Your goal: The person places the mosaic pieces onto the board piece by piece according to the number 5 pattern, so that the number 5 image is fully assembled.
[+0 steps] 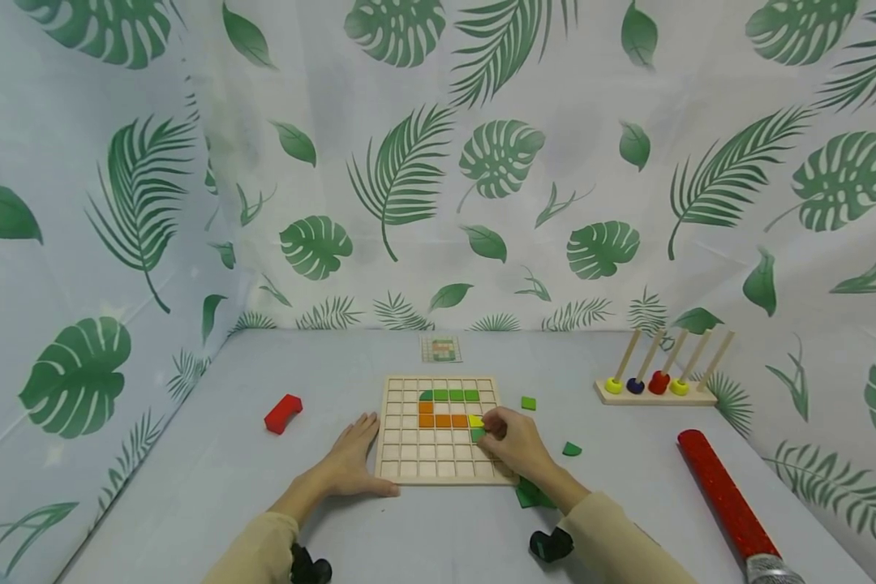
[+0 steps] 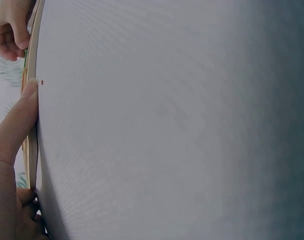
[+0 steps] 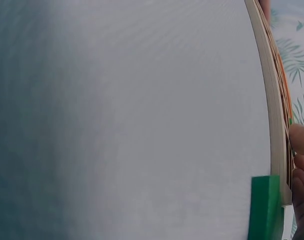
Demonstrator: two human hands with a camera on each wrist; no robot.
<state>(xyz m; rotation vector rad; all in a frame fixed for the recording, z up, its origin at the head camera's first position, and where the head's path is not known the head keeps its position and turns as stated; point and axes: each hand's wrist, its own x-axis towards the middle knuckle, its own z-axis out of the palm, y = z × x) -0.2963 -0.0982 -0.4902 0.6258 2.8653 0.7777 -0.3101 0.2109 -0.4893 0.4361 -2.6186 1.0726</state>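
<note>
A wooden grid board (image 1: 427,469) lies on the table with orange tiles (image 1: 441,421), light green tiles (image 1: 456,395), a darker green tile (image 1: 427,396) and a yellow tile (image 1: 475,421) in its squares. My left hand (image 1: 352,458) rests along the board's left side, fingers stretched out and thumb at the near left corner. At the board's right part, my right hand (image 1: 517,442) has its fingers curled and pinches a green tile (image 1: 478,435) just below the yellow one. In the right wrist view the thumb (image 3: 300,140) is right at the tile's edge.
Loose green pieces (image 1: 533,493) lie by the board's near right corner, with a green square (image 1: 529,402) and a green quarter piece (image 1: 572,448) farther right. A pattern card (image 1: 441,349) lies behind. Around them are a red block (image 1: 283,414), a peg stand (image 1: 657,395) and a red tube (image 1: 726,491).
</note>
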